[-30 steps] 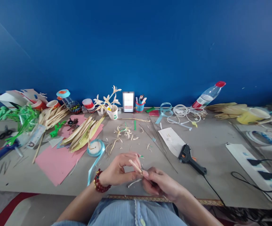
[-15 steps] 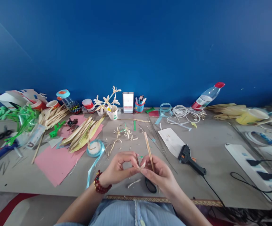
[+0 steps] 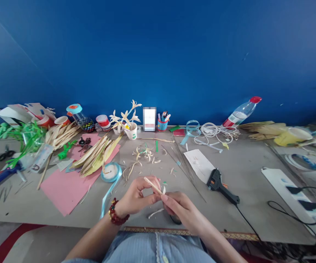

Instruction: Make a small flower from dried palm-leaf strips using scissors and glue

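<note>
Both hands meet low in the middle, over the table's near side. My left hand (image 3: 143, 193), with a red bead bracelet (image 3: 116, 212) at the wrist, pinches at a small pale curved petal (image 3: 164, 190). My right hand (image 3: 181, 208) is closed on a thin pale strip (image 3: 152, 185) that slants up and left across the left fingers. The strip's lower end and the petal's base are hidden by the fingertips. Partly under my right hand lies a dark, rounded handle (image 3: 176, 219). A white scrap (image 3: 155, 213) rests just below the hands.
Ahead lie dried petal pieces (image 3: 144, 153) and thin wires (image 3: 184, 160). To the left are a blue ribbon roll (image 3: 111, 171), pink paper (image 3: 65, 190) and dried husks (image 3: 97, 155). A corded glue gun (image 3: 222, 186) and a power strip (image 3: 292, 193) are at right.
The strip has swung from upright beside my right fingers to a leftward slant across the left fingers. My right hand has turned inward; the left has hardly moved.
</note>
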The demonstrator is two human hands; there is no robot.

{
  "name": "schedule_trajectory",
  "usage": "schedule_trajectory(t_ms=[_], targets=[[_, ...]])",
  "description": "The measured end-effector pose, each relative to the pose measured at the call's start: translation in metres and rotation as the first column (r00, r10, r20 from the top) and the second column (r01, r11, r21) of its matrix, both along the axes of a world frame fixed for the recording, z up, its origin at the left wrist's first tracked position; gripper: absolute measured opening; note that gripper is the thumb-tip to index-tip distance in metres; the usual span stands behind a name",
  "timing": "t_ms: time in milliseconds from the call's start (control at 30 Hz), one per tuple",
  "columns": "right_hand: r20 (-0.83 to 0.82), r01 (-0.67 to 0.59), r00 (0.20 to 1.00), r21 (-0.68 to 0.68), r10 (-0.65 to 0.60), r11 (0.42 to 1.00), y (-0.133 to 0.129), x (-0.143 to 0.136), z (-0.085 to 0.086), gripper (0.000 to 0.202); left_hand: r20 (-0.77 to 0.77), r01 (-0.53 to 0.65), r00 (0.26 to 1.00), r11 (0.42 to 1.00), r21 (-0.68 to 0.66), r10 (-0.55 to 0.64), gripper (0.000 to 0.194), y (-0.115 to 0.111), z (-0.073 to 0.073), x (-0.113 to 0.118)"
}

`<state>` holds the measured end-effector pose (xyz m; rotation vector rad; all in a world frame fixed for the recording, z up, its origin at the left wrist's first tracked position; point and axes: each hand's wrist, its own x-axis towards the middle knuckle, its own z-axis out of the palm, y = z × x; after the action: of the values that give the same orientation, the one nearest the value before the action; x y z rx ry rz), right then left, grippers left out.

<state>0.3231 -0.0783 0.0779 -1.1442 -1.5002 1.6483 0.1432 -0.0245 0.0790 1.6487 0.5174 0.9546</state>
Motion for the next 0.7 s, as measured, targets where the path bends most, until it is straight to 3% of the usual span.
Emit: schedule_trajectory(t_ms=[133, 200, 267, 333, 400, 467, 600, 700], targets=[[-0.402, -0.213, 0.912, -0.306, 0.077, 0.928, -0.001, 0.007, -0.008, 0.055, 0.009, 0.054, 0.998, 0.999, 0.007, -0.054, 0.016, 0.0, -0.002, -0.002], [-0.565, -0.332, 0.819, -0.335, 0.094, 0.882, -0.002, 0.016, -0.01, 0.056, -0.013, 0.043, 0.999, 0.999, -0.008, -0.043, 0.017, 0.001, -0.005, -0.005], [-0.651, -0.344, 0.757, -0.321, 0.058, 0.882, -0.001, 0.026, -0.009, 0.059, -0.042, 0.017, 0.999, 0.999, -0.046, -0.019, 0.018, 0.003, -0.007, -0.008], [-0.599, -0.189, 0.8, -0.321, -0.044, 0.928, 0.001, 0.033, -0.005, 0.059, -0.052, 0.001, 0.999, 0.996, -0.087, -0.006, 0.02, 0.003, -0.009, -0.01], [-0.412, 0.056, 0.894, -0.28, -0.173, 0.958, 0.004, 0.033, 0.0, 0.051, -0.047, -0.003, 0.999, 0.995, -0.103, -0.002, 0.023, 0.003, -0.008, -0.009], [-0.227, 0.174, 0.951, -0.163, -0.208, 0.971, 0.006, 0.026, 0.002, 0.044, -0.042, -0.01, 0.999, 0.996, -0.088, 0.006, 0.024, 0.002, -0.008, -0.007], [-0.02, 0.076, 0.997, 0.086, -0.074, 0.993, 0.007, 0.006, 0.001, 0.05, -0.057, -0.041, 0.998, 0.999, -0.024, 0.039, 0.024, 0.001, -0.007, -0.002], [0.073, 0.027, 0.997, 0.125, -0.036, 0.992, 0.006, -0.001, -0.002, 0.057, -0.074, -0.04, 0.997, 0.999, -0.002, 0.04, 0.022, 0.0, -0.006, -0.002]])
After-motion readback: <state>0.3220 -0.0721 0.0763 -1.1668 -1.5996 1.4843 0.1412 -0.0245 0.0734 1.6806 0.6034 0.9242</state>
